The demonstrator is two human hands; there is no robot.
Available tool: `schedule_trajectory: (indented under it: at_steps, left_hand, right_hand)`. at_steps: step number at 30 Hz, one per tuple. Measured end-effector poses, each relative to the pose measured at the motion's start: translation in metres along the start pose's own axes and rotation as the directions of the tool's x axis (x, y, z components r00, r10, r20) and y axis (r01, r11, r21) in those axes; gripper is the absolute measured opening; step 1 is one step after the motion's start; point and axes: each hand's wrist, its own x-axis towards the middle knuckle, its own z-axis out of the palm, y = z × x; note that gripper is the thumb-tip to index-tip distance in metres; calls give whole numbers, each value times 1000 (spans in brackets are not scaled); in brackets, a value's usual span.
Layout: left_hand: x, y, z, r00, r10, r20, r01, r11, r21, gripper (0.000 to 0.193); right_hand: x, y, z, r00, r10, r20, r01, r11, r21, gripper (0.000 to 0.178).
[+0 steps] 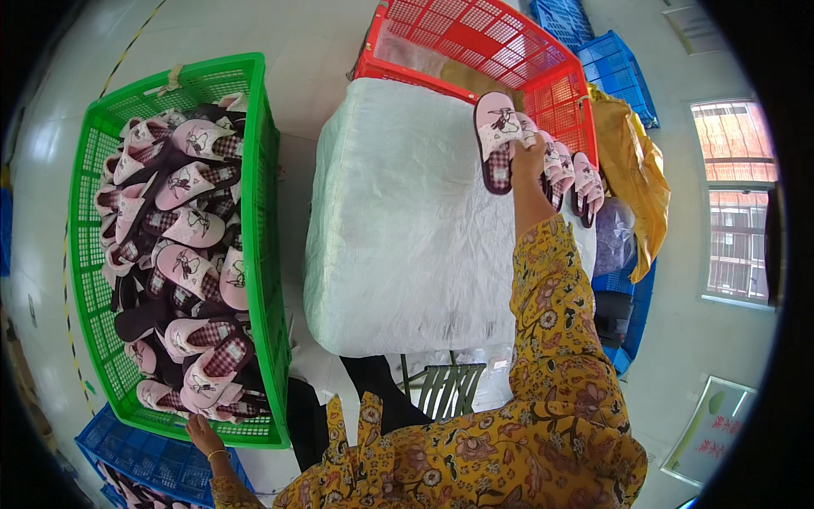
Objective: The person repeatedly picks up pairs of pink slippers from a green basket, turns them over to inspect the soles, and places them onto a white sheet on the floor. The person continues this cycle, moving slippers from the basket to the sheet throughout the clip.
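On the right side of the covered table, my right hand is closed around a pink slipper with a dark sole and checked lining. A second slipper is pressed against it, partly hidden by my fingers. More pink slippers stand in a row just right of this hand. My left hand reaches over the near rim of the green crate, its fingers stretched toward a pink slipper at the near end of the pile. Whether the fingertips touch that slipper is unclear.
A white sheet covers the table. Behind it stands a red crate; a yellow sack hangs at the right. A blue crate with more slippers sits below the green one. A folding stool is under the table's front edge.
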Motion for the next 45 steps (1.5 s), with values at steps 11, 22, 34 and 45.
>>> schedule_trajectory:
  at_steps: [11,22,34,45]
  left_hand:
    - [14,-32,15,932,-315,-178,241,908,-343,31]
    - [50,-93,-7,941,-226,-253,237,971,14,30]
    - [88,-151,-31,988,70,-138,-32,966,257,20]
    - [132,-118,-64,892,28,-451,-191,928,-320,12]
  right_hand:
    - [-179,-60,-5,930,83,358,-207,924,323,23]
    - [-453,-322,35,168,-338,926,-264,890,372,25]
    - [-586,-342,178,173,100,980,-688,724,47,72]
    - [-612,-349,171,349,-1,937,-626,744,234,55]
